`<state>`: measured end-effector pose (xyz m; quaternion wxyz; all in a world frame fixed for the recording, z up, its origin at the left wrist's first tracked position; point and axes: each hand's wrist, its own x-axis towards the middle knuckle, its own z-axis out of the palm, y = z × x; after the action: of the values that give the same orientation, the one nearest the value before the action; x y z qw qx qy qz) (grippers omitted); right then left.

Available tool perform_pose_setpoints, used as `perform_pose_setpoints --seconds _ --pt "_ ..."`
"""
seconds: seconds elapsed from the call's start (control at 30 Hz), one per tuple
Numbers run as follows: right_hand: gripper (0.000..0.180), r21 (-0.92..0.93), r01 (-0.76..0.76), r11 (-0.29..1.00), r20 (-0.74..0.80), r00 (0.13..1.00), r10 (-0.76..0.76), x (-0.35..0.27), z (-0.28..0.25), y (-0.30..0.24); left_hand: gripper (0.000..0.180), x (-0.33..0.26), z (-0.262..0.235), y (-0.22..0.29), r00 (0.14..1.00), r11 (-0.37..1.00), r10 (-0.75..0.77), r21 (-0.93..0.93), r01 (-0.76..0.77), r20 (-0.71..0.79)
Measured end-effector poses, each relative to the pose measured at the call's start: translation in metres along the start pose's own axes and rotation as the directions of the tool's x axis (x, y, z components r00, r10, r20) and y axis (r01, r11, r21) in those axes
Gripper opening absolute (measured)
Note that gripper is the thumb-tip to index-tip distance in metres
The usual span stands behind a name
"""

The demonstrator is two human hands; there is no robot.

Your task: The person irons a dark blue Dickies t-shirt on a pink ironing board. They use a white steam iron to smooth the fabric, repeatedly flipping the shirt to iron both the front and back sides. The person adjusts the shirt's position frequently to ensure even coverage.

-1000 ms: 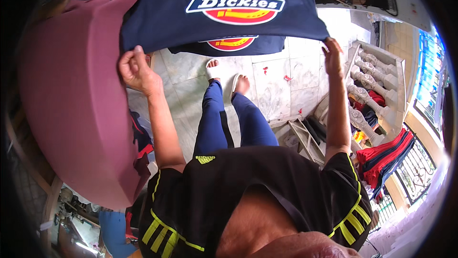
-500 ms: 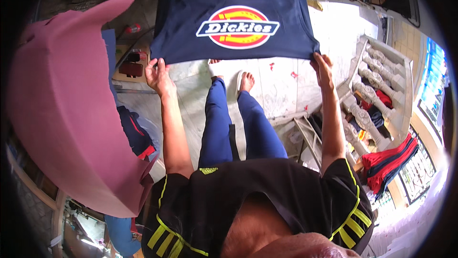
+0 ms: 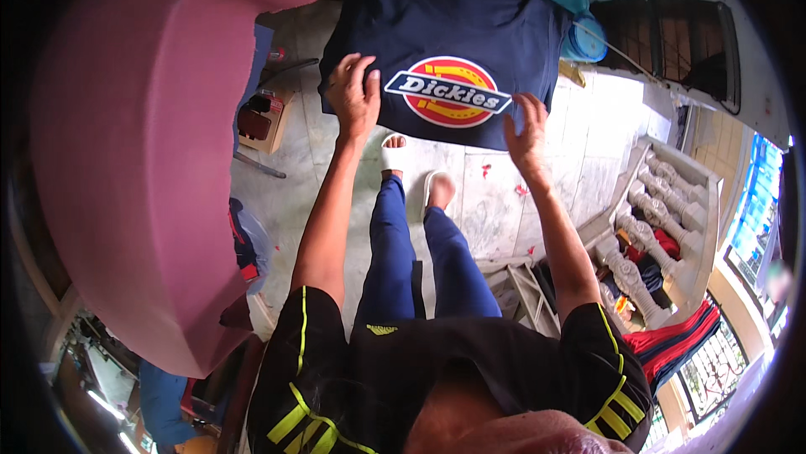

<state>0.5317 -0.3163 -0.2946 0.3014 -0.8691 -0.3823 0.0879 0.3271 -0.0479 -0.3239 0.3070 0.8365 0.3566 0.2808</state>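
Note:
A dark navy shirt with a red, yellow and white printed emblem lies spread out in front of me at the top of the view. My left hand is over the shirt's left side, its thumb apart from slightly bent fingers. At the emblem's right end, over the lower right part of the cloth, is my right hand, also with thumb and fingers apart. Neither hand pinches the fabric. Whether the fingertips touch it, I cannot tell. What bears the shirt is hidden underneath.
Large pink fabric hangs along my left. A pale baluster railing stands at right, with red and dark cloth strips beside it. Blue containers sit beyond the shirt's right side. Red scraps dot the tiled floor.
Both hands have let go of the shirt's near corners and moved inward over it. The shirt now lies tilted, with more of its upper part in view. The view has shifted.

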Motion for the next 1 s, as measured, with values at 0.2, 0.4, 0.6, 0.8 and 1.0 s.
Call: perform_pose_setpoints --seconds 0.2,0.4,0.6,0.8,1.0 --pt "0.039 -0.143 0.208 0.968 0.144 0.972 -0.187 0.087 0.052 -0.038 0.043 0.057 0.038 -0.025 0.954 0.910 -0.281 0.287 0.299 -0.102" --pt "0.042 0.122 0.258 0.959 -0.040 0.966 -0.254 0.206 0.106 -0.096 0.049 0.120 0.053 -0.032 0.856 0.861 -0.503 0.151 0.485 0.116" --pt "0.040 0.253 0.206 0.945 -0.029 0.978 -0.206 0.282 0.179 -0.094 0.043 0.127 0.082 -0.096 0.841 0.812 -0.541 -0.253 0.526 0.013" --pt "0.035 0.224 0.295 0.929 -0.226 0.943 -0.245 0.260 0.136 -0.089 0.048 0.119 0.043 -0.012 0.999 0.985 -0.010 0.172 0.019 -0.052" --pt "0.045 -0.057 0.125 0.991 -0.179 0.975 -0.133 0.136 0.065 -0.061 0.063 0.046 0.049 0.022 0.980 0.943 -0.001 0.326 -0.065 0.198"
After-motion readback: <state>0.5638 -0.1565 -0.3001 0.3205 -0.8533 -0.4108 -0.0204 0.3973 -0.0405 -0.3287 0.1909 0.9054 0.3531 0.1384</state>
